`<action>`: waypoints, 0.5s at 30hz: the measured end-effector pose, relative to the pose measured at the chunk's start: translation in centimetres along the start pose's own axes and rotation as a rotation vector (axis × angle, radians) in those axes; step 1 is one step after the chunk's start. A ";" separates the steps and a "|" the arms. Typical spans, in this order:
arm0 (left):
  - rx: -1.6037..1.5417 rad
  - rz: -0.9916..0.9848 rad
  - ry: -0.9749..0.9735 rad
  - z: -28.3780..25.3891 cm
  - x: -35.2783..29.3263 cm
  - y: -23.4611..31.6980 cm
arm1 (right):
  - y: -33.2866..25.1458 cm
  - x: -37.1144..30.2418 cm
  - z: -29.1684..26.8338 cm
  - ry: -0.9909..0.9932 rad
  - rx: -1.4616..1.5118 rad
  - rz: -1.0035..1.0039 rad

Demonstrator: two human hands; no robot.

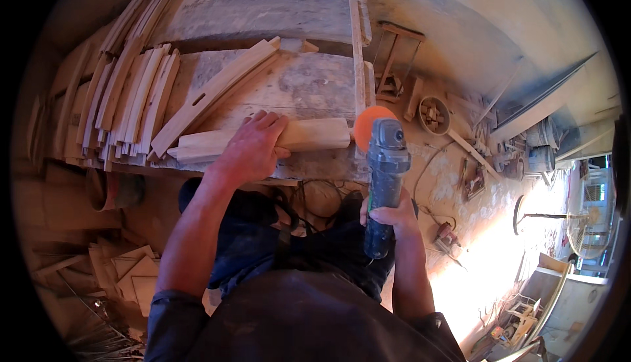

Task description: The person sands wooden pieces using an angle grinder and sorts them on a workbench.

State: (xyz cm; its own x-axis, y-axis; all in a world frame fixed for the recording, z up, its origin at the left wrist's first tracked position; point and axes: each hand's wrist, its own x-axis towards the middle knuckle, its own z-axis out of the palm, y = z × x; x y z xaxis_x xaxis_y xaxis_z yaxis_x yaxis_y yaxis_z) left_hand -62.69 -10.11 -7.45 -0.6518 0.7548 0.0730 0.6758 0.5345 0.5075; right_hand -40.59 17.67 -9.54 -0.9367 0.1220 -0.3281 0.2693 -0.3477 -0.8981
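Note:
My left hand [251, 149] is closed over a pale, smoothly shaped wooden piece [319, 134] that lies along the front edge of the wooden workbench [315, 82]. In my right hand [394, 217] is a dark angle grinder [386, 168], gripped around its body. Its orange sanding disc [365, 125] is just beside the right end of the wooden piece; whether they touch I cannot tell. Behind my left hand, a longer wooden piece with a slot [213, 89] rests diagonally on the bench.
Several curved wooden slats [131, 102] are stacked at the bench's left. A wooden frame saw [396, 53] leans beyond the right end. On the floor to the right stand a bucket of wood offcuts [434, 115] and a fan [585, 236]. Wood scraps [135, 270] lie lower left.

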 end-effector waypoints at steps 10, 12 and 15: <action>-0.013 -0.032 -0.026 -0.2 0.0 0.2 | -1.1 0.7 0.8 -0.020 -0.032 0.028; -0.013 0.003 0.000 -0.1 0.0 -0.1 | -0.8 0.8 -0.2 -0.058 -0.028 0.034; -0.002 0.035 0.046 0.4 -0.2 -0.6 | -0.2 0.2 -1.0 0.005 -0.039 0.001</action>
State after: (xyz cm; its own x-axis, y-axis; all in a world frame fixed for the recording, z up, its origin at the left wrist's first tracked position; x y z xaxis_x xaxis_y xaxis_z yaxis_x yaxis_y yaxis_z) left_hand -62.80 -10.43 -8.08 -0.6431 0.7547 0.1294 0.6976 0.5077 0.5056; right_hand -40.61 18.70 -9.71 -0.9354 0.1261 -0.3303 0.2788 -0.3115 -0.9084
